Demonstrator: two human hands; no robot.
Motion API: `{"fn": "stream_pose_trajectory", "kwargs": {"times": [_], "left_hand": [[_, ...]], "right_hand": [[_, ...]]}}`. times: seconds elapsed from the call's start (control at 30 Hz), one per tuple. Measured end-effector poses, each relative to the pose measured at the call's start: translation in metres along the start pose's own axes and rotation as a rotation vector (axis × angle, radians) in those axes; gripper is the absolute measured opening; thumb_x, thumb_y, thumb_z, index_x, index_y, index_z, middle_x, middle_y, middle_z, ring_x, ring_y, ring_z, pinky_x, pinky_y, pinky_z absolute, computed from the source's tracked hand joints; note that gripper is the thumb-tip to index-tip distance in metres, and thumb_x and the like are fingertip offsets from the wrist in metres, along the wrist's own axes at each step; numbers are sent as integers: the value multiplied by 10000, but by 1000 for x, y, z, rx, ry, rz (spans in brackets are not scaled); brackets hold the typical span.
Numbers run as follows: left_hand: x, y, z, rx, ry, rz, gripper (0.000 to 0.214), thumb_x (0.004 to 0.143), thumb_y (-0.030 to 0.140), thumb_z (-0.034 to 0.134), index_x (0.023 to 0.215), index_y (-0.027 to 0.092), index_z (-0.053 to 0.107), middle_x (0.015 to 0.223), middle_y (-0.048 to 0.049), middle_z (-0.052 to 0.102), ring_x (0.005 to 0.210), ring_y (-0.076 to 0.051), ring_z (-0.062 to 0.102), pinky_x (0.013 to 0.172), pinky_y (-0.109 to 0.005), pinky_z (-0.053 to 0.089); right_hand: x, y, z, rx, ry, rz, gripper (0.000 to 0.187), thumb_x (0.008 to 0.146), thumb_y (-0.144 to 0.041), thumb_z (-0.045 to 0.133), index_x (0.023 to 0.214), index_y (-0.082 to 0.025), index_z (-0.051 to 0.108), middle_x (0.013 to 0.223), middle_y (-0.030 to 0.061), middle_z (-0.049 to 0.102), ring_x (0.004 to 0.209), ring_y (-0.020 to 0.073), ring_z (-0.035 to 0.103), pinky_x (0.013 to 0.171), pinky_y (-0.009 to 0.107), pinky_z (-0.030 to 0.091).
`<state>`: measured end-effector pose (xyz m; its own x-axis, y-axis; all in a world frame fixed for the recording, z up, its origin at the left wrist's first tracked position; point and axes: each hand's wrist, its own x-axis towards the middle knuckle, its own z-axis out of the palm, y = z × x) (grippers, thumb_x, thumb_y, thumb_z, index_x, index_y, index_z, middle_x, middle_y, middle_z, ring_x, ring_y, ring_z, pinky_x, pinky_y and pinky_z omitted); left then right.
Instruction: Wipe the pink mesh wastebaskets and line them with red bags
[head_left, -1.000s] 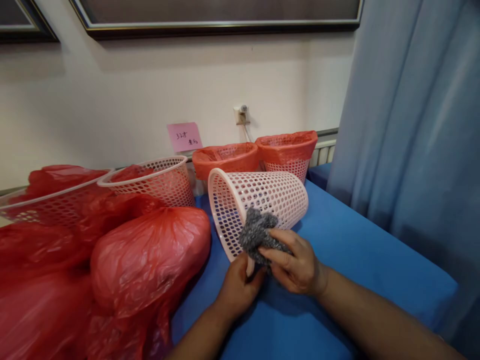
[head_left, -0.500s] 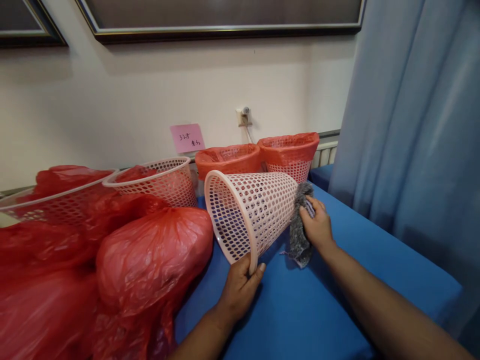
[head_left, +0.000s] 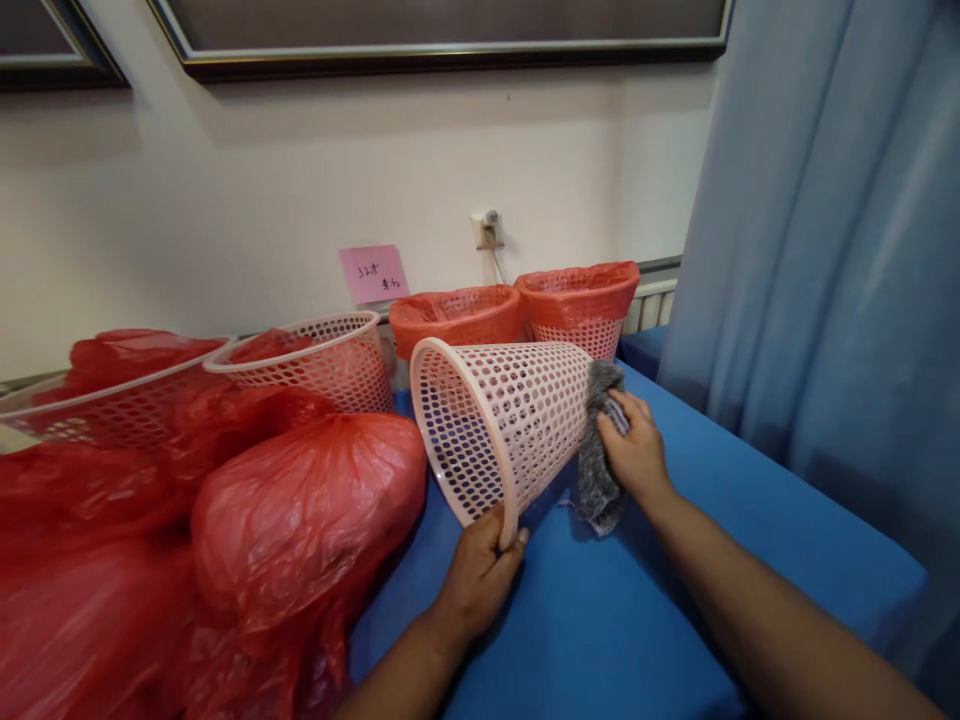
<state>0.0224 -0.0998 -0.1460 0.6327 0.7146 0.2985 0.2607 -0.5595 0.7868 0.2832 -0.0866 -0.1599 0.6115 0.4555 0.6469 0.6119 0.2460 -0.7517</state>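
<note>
A pale pink perforated basket (head_left: 510, 420) lies tipped on its side on the blue table (head_left: 750, 540), its mouth toward me and to the left. My left hand (head_left: 484, 575) grips the lower rim of the basket's mouth, fingers closed round it. My right hand (head_left: 636, 450) presses a grey fuzzy cloth (head_left: 598, 470) against the basket's bottom end; the cloth hangs down to the table.
Filled red plastic bags (head_left: 300, 520) pile up at the left. Behind stand an open pink basket (head_left: 330, 362) and two baskets lined with red bags (head_left: 577, 300). A pink note (head_left: 373, 273) and a wall socket (head_left: 486, 230) are on the wall. A blue curtain (head_left: 825, 250) hangs at right.
My right hand carried the grey cloth from the basket's near side by the rim to its far bottom end. The basket tilted up slightly. My left hand kept hold of the rim.
</note>
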Motion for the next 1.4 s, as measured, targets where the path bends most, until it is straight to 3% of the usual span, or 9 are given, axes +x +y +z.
{"fn": "stream_pose_trajectory", "kwargs": {"times": [0.1, 0.33, 0.53, 0.67, 0.9, 0.97, 1.23, 1.3, 1.4], "left_hand": [[1, -2, 2, 33, -53, 49, 389, 965, 285, 516, 1324, 198, 639, 1302, -97, 681, 1154, -260, 635, 1055, -396, 476], [7, -6, 8, 6, -31, 67, 386, 922, 163, 509, 1282, 195, 645, 1257, -91, 695, 1114, -248, 640, 1028, -395, 492], [2, 8, 7, -21, 130, 85, 283, 937, 319, 576, 1146, 161, 685, 1084, -87, 739, 937, -231, 662, 899, -362, 547], [0, 16, 4, -134, 132, 19, 343, 977, 375, 533, 1218, 176, 675, 1108, -77, 740, 990, -237, 672, 961, -388, 539], [-4, 14, 5, -104, 37, -10, 410, 958, 343, 573, 1335, 195, 639, 1280, -92, 696, 1165, -278, 639, 1069, -441, 479], [-3, 10, 6, -76, 34, -7, 416, 964, 339, 562, 1347, 192, 630, 1293, -98, 691, 1151, -275, 645, 1061, -440, 484], [0, 0, 9, -86, -4, 47, 422, 978, 354, 514, 1355, 195, 615, 1298, -102, 691, 1191, -287, 621, 1070, -446, 480], [0, -1, 9, -71, 9, 32, 425, 979, 355, 511, 1362, 195, 608, 1313, -100, 681, 1229, -286, 603, 1106, -456, 450], [-2, -1, 9, -13, 24, 29, 440, 985, 323, 499, 1400, 199, 574, 1350, -100, 656, 1256, -279, 588, 1140, -470, 415]], "right_hand": [[7, 6, 0, -18, 11, 102, 416, 855, -343, 581, 1196, -123, 673, 1182, 171, 636, 1166, 326, 616, 1071, 588, 461], [-47, -73, -25, 153, -314, -694, 555, 865, -140, 587, 1408, -230, 517, 1472, 150, 458, 1324, 290, 530, 1046, 467, 529], [-53, -86, -29, 249, -389, -876, 514, 832, -121, 573, 1340, -200, 565, 1339, 143, 569, 1166, 261, 631, 937, 420, 594], [-40, -62, -19, 148, -257, -695, 469, 831, -116, 580, 1289, -216, 603, 1377, 138, 554, 1263, 271, 575, 1027, 446, 540], [20, 21, -3, -27, 1, 215, 422, 812, -345, 586, 1164, -135, 687, 1134, 159, 660, 1128, 328, 631, 1047, 612, 463], [15, 15, -4, -25, -30, 132, 441, 831, -337, 582, 1218, -140, 663, 1223, 169, 627, 1193, 330, 600, 1068, 601, 451], [-61, -82, -22, 144, -333, -828, 569, 860, -133, 600, 1414, -222, 508, 1460, 139, 458, 1301, 256, 534, 1039, 406, 526], [-53, -71, -19, 113, -271, -745, 539, 863, -133, 585, 1392, -214, 529, 1437, 140, 485, 1309, 259, 530, 1061, 423, 509], [-17, -28, -10, -2, -83, -271, 457, 868, -219, 571, 1321, -162, 595, 1379, 176, 538, 1303, 305, 535, 1092, 518, 465]]}}
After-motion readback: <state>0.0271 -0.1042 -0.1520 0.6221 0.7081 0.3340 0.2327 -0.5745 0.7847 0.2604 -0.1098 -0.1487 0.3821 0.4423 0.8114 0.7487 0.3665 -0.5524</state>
